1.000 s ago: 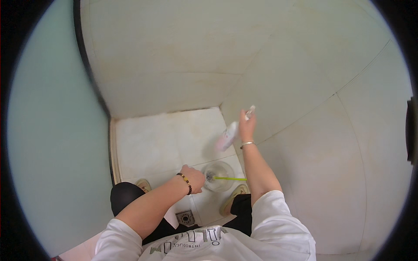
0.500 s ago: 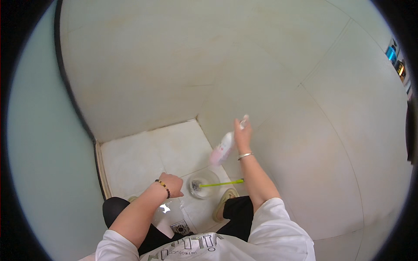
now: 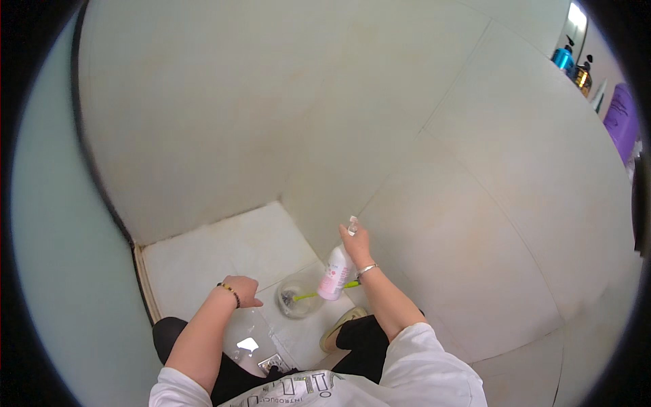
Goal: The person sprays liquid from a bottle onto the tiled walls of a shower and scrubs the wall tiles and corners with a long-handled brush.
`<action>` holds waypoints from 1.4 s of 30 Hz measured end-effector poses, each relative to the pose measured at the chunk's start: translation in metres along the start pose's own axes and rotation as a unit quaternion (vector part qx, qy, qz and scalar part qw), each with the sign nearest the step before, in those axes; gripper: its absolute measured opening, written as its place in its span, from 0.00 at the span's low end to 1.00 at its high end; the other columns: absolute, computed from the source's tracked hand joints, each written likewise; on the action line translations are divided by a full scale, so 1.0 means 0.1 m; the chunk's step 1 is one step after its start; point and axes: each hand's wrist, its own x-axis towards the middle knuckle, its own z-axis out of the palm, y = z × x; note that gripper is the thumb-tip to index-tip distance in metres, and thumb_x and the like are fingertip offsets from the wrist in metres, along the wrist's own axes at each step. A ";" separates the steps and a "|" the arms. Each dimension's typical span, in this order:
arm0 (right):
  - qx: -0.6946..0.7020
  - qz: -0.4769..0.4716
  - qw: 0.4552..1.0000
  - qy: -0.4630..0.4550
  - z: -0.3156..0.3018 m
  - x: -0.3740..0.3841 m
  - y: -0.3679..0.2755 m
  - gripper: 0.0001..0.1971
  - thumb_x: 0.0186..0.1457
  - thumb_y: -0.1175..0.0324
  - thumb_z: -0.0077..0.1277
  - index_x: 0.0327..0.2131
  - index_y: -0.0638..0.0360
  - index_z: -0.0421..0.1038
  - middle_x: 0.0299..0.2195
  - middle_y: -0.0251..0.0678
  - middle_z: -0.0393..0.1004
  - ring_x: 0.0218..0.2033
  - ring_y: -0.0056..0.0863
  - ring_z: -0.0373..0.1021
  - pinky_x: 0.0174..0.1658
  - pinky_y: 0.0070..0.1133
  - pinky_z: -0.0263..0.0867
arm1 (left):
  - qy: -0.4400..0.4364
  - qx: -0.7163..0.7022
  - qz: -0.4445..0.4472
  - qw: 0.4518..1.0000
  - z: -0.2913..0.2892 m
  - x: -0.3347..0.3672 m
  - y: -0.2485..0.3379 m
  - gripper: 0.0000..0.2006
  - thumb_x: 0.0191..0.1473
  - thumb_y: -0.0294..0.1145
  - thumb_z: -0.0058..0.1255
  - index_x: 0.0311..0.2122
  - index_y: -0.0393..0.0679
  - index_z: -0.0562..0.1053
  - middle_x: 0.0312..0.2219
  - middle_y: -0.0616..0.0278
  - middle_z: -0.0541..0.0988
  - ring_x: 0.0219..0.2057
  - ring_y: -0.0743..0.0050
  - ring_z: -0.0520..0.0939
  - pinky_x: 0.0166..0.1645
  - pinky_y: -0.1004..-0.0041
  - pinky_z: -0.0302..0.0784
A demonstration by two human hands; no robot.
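My right hand [image 3: 357, 245] is closed round the neck of a white and pink spray bottle [image 3: 333, 273], with its clear-and-white trigger head above my fingers. The bottle hangs slightly tilted beside the right wall. Behind and below it, a clear round basin [image 3: 310, 307] stands on the floor. In the basin lies a scrubbing brush with a dark grey head and a thin green handle [image 3: 306, 296], which runs rightward behind the bottle. My left hand [image 3: 240, 290] hovers left of the basin, fingers curled in and thumb sticking out. Its palm side is hidden.
White floor tiles [image 3: 217, 247] meet pale tiled walls [image 3: 183, 136] in a corner. Wet floor shines beside a square drain [image 3: 272, 364]. A frosted glass panel [image 3: 44, 203] bounds the left. Pump bottles [image 3: 563, 57] and a purple container [image 3: 622, 119] stand at upper right.
My right hand has lowered the spray bottle and brought it a little left, more upright, in front of the brush handle. The view has shifted up and right; my left hand stays curled.
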 end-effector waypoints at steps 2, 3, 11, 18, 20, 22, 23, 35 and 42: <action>0.191 -0.050 0.978 0.064 -0.21 0.00 -0.29 0.20 0.48 0.57 0.54 0.33 0.69 0.70 0.27 0.49 0.73 0.29 0.40 0.71 0.34 0.31 0.66 | -0.006 -0.005 -0.011 1.000 0.04 -0.04 -0.06 0.28 0.46 0.57 0.51 0.43 0.42 0.73 0.40 0.54 0.78 0.43 0.55 0.77 0.46 0.63 0.73; 0.232 -0.034 0.970 0.056 -0.42 0.00 -0.63 0.18 0.49 0.59 0.54 0.34 0.67 0.69 0.27 0.45 0.73 0.29 0.34 0.70 0.35 0.28 0.65 | -0.021 -0.017 -0.028 0.999 0.10 -0.09 -0.12 0.28 0.47 0.57 0.51 0.44 0.43 0.72 0.40 0.54 0.77 0.43 0.55 0.77 0.46 0.63 0.72; 0.269 -0.146 0.917 0.255 -2.26 0.93 -1.53 0.15 0.51 0.60 0.54 0.34 0.63 0.69 0.27 0.36 0.72 0.30 0.24 0.68 0.36 0.24 0.64 | 0.005 -0.029 -0.008 1.000 0.07 -0.04 -0.06 0.26 0.47 0.55 0.51 0.42 0.42 0.74 0.41 0.54 0.77 0.44 0.56 0.77 0.47 0.61 0.72; 0.142 -0.127 0.976 0.103 -2.04 1.17 -1.38 0.20 0.49 0.57 0.55 0.37 0.67 0.70 0.30 0.41 0.74 0.30 0.26 0.69 0.35 0.25 0.64 | 0.014 -0.035 -0.009 0.999 0.13 -0.05 -0.08 0.30 0.46 0.58 0.51 0.46 0.42 0.72 0.42 0.54 0.76 0.45 0.55 0.75 0.48 0.64 0.71; 0.163 -0.153 0.967 0.121 -2.04 1.19 -1.46 0.20 0.49 0.57 0.55 0.36 0.67 0.70 0.29 0.42 0.75 0.29 0.27 0.70 0.35 0.25 0.64 | 0.023 -0.031 -0.006 0.999 0.17 -0.05 -0.06 0.26 0.47 0.55 0.51 0.42 0.41 0.74 0.41 0.54 0.77 0.43 0.56 0.77 0.47 0.62 0.72; 0.188 -0.146 0.958 0.159 -2.31 1.17 -1.64 0.20 0.48 0.56 0.56 0.34 0.67 0.71 0.28 0.43 0.75 0.29 0.29 0.71 0.35 0.27 0.65 | 0.017 -0.034 -0.013 0.999 0.15 -0.09 -0.03 0.26 0.47 0.55 0.51 0.42 0.41 0.74 0.41 0.54 0.77 0.43 0.56 0.77 0.47 0.62 0.73; 0.189 -0.146 0.958 0.160 -2.40 1.20 -1.70 0.20 0.48 0.56 0.56 0.34 0.67 0.71 0.28 0.43 0.75 0.29 0.29 0.71 0.35 0.27 0.65 | 0.009 -0.035 -0.011 0.999 0.14 -0.11 -0.02 0.26 0.47 0.55 0.51 0.42 0.41 0.74 0.41 0.53 0.77 0.43 0.56 0.77 0.46 0.62 0.73; 0.162 -0.241 0.944 0.154 -2.26 1.44 -1.97 0.19 0.47 0.56 0.55 0.30 0.67 0.71 0.27 0.48 0.75 0.30 0.41 0.72 0.36 0.29 0.66 | -0.023 -0.021 -0.006 0.999 0.24 0.05 -0.07 0.31 0.46 0.59 0.50 0.47 0.42 0.71 0.42 0.52 0.76 0.45 0.55 0.76 0.48 0.63 0.71; 0.157 -0.213 0.946 0.186 -2.03 1.69 -2.41 0.20 0.46 0.55 0.56 0.27 0.68 0.71 0.24 0.47 0.75 0.28 0.40 0.72 0.33 0.29 0.66 | 0.176 -0.228 0.129 0.949 0.10 0.11 0.10 0.29 0.46 0.48 0.58 0.49 0.40 0.68 0.45 0.53 0.74 0.46 0.58 0.75 0.49 0.65 0.71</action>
